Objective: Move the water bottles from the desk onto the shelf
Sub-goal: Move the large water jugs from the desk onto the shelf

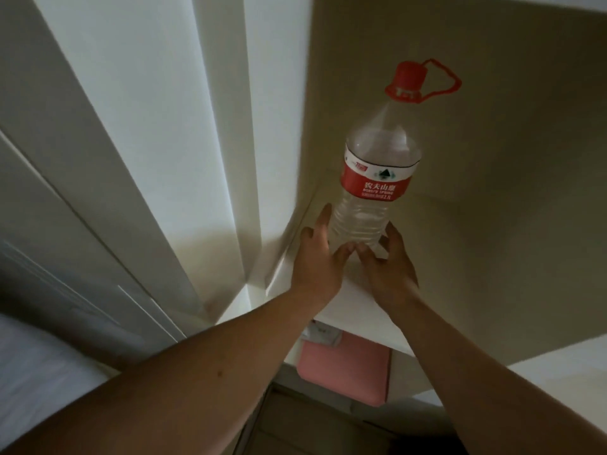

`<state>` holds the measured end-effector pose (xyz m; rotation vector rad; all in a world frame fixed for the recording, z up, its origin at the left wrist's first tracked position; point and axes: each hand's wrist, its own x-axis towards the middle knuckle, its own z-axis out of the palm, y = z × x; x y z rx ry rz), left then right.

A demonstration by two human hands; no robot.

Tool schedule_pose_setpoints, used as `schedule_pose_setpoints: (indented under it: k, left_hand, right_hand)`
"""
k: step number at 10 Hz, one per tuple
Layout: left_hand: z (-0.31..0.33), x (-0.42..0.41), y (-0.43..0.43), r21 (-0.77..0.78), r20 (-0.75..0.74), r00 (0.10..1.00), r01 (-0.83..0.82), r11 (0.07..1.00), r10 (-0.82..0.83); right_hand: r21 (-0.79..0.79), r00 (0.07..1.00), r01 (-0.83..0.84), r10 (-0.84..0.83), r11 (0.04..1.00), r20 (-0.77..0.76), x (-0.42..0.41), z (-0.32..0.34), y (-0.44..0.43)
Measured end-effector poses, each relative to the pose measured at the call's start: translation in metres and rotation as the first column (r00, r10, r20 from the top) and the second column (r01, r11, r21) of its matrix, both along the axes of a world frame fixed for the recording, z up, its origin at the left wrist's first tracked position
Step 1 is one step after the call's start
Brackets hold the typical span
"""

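head view | water bottle [377, 188] stood upright on the shelf [356, 305], centre right of frame, cap on | left grip [317, 257] and right grip [389, 267] spread open, fingers near straight, pressed to its ribbed base from either side | likely heavy, thin-walled, slick; best taken low with both, or by the carry loop [441, 78]
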<state>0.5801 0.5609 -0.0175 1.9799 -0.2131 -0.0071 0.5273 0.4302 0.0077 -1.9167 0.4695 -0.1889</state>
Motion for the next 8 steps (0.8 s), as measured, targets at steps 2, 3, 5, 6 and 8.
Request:
schedule_pose_setpoints:
  k: [2,3,5,6,8]
  left_hand:
    - [0.011,0.050,-0.031,-0.083,-0.109,0.986,-0.135,0.987,0.125]
    - [0.013,0.066,-0.039,-0.131,-0.174,0.967,-0.210,0.969,0.186]
    - [-0.009,0.086,-0.049,-0.253,-0.234,0.954,-0.247,0.935,0.189]
    - [-0.017,0.096,-0.052,-0.242,-0.253,0.952,-0.233,0.942,0.171]
    - [-0.014,0.111,-0.052,-0.134,-0.133,0.988,-0.098,0.986,0.081]
  right_hand:
    - [0.017,0.995,0.078,-0.079,0.997,0.059,0.075,-0.014,-0.006]
    - [0.021,0.993,0.080,-0.082,0.997,0.081,0.102,-0.017,-0.006]
    - [0.081,0.992,0.102,-0.107,0.991,0.064,0.128,-0.028,-0.004]
    - [-0.014,0.999,0.045,-0.044,0.999,0.028,0.134,-0.033,-0.007]
    - [0.067,0.998,-0.037,0.041,0.997,-0.055,0.146,-0.033,-0.014]
